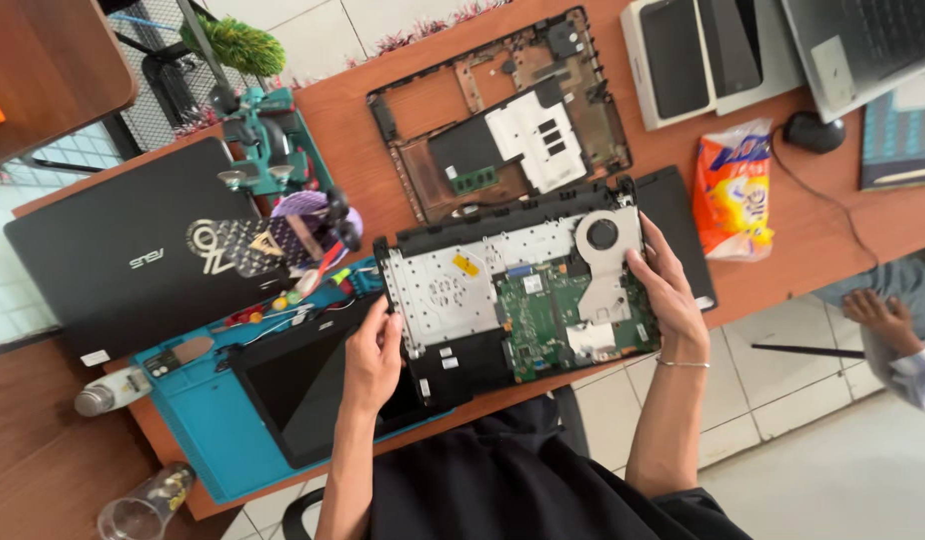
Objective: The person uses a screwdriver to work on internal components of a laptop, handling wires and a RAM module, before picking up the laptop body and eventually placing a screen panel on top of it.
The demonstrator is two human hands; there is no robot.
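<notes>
Two hands steady the opened laptop chassis (518, 295) over the surface's (813, 240) near edge: left hand (373, 355) pinching its left rim, right hand (668, 290) clasping the right. I judge disassembly underway; next demands a level grip.

Crinkled orange-and-white plastic snack packet (735, 188) lies at right of centre on the wooden desk; above it, at the top edge, a white cardboard box (673, 62) with a dark panel; small yellow sticker (467, 265) sits mid-frame on the silver plate; dark blank tablet screen (301, 385) rests lower left on the teal mat.
</notes>
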